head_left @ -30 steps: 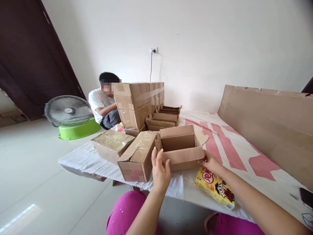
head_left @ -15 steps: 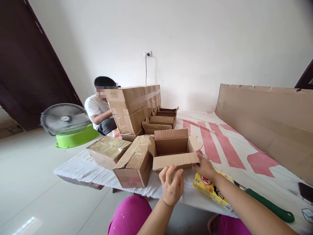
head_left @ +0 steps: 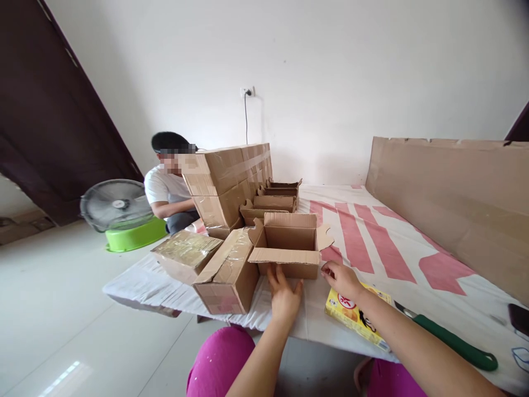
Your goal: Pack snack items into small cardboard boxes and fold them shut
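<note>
An open cardboard box (head_left: 295, 269) stands on the cloth-covered table, its flaps folded outward and its inside bare where I can see it. My left hand (head_left: 285, 295) has its fingers spread against the front of this box, the fingertips partly under the front flap (head_left: 285, 256). Just off the box's lower right corner is my right hand (head_left: 341, 280), fingers loosely bent and holding nothing visible. Below my right wrist lies a yellow printed carton (head_left: 351, 314), partly covered by the forearm. A knife with a green handle (head_left: 454, 342) rests to its right.
Taped boxes (head_left: 227, 270) sit left of the open one, with a stack of boxes (head_left: 219, 182) behind. Several open boxes (head_left: 273, 203) line the stack. A large cardboard sheet (head_left: 446, 204) stands at right. Another person (head_left: 165, 190) crouches beyond the stack near a fan (head_left: 119, 204).
My right hand has let go of the front flap's corner and dropped slightly. My left hand has moved forward to touch the box front. The front flap and box have shifted slightly left.
</note>
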Available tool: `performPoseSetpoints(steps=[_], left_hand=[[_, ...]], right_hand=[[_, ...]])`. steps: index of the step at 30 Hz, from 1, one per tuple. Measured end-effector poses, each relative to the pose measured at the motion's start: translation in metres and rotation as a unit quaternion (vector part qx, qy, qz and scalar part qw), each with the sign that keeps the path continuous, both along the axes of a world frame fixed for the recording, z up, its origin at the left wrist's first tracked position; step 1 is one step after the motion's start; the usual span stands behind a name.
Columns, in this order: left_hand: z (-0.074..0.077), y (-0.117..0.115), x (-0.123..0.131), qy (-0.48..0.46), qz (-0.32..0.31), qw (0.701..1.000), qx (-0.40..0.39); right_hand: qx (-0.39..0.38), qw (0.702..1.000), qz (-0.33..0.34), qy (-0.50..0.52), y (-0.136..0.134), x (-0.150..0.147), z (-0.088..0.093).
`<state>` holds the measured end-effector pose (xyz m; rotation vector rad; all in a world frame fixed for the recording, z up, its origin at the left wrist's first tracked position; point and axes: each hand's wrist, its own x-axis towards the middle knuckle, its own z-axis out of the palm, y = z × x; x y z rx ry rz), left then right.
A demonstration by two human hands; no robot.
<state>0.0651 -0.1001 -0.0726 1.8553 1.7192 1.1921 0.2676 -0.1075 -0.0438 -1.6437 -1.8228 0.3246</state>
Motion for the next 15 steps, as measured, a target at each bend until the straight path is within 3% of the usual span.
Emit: performPoseSetpoints(steps=[4,7,11,15], left_hand=[[-0.002,-0.005,0.003,0.016,-0.043,0.999,-0.026],[0.0,-0.011,0.005,0.027,-0.074,0.997,-0.025],[0.004,-0.022,0.016,0.03,-0.209,0.977,-0.011],[0.005,-0.042,0.038,0.037,-0.298,0.953,-0.052]], right_hand=[[0.01,0.998,0.004,0.062,0.001,0.003,0.003],[0.022,0.992,-0.016,0.12,-0.012,0.019,0.01],[0.067,0.981,-0.125,0.131,-0.072,0.057,0.005],[0.12,0.958,-0.248,0.076,-0.15,0.072,-0.036]])
